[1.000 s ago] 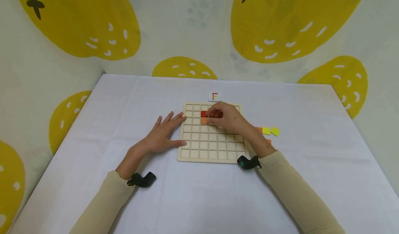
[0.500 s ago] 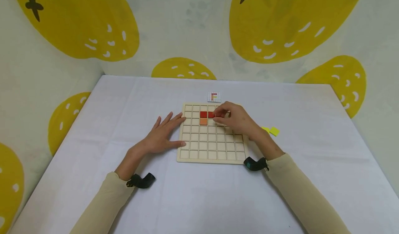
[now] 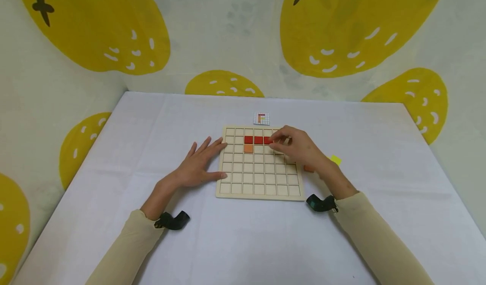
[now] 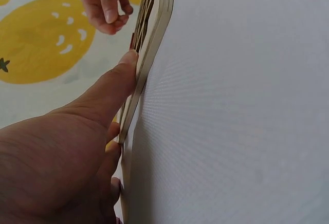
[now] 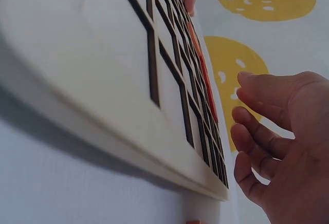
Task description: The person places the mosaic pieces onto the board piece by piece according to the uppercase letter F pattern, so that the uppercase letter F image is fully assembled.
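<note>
A square wooden grid board (image 3: 243,167) lies on the table. Three red square tiles (image 3: 258,140) sit side by side in its second row from the back, and one orange tile (image 3: 248,149) is below the leftmost. My left hand (image 3: 195,167) lies spread at the board's left edge, thumb and fingertips touching it. Over the right end of the red row hovers my right hand (image 3: 301,148), its fingers loosely bent. In the right wrist view, the right hand (image 5: 288,131) is apart from the board and nothing shows between its fingers.
A small patterned card (image 3: 262,118) lies just behind the board. Right of the board, an orange piece (image 3: 309,168) and a yellow tile (image 3: 336,160) show partly from behind my right forearm. A patterned wall borders the white-covered table.
My right hand has shifted rightward along the red row, away from the orange tile, uncovering the red tiles. My left hand stays in place at the board's edge.
</note>
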Motion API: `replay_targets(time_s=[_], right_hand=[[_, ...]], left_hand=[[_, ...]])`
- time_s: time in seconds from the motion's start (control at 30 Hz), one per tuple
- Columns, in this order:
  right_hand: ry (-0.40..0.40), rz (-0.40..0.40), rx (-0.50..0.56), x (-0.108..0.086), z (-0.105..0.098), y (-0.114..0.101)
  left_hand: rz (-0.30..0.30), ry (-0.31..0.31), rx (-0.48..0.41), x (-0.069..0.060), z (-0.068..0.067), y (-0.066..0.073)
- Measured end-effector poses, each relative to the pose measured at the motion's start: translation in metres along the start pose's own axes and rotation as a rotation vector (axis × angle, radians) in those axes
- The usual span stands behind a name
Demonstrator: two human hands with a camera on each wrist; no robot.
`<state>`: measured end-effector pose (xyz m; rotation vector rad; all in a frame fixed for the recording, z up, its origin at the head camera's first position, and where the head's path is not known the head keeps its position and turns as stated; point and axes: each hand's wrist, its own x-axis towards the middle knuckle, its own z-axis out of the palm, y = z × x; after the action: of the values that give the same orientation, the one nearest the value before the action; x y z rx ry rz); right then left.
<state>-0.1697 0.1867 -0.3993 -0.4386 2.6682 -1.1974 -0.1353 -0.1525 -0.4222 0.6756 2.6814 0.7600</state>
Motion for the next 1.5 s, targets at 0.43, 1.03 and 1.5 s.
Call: replay_targets(time_s=[0.43,1.03,1.5], right_hand=[[0.018,0.014,-0.021,-0.009,-0.013,0.011],[0.030,0.050,-0.068,-0.025,-0.026,0.027],[0.018,0.070,-0.088,-0.039,-0.037,0.040]], left_hand=[[-0.001,0.001,0.001,0.001,0.000,-0.001],[0.002,0.005,-0.007,-0.001,-0.001,0.001],[-0.002,0.003,-0.009,-0.001,-0.001,0.001]])
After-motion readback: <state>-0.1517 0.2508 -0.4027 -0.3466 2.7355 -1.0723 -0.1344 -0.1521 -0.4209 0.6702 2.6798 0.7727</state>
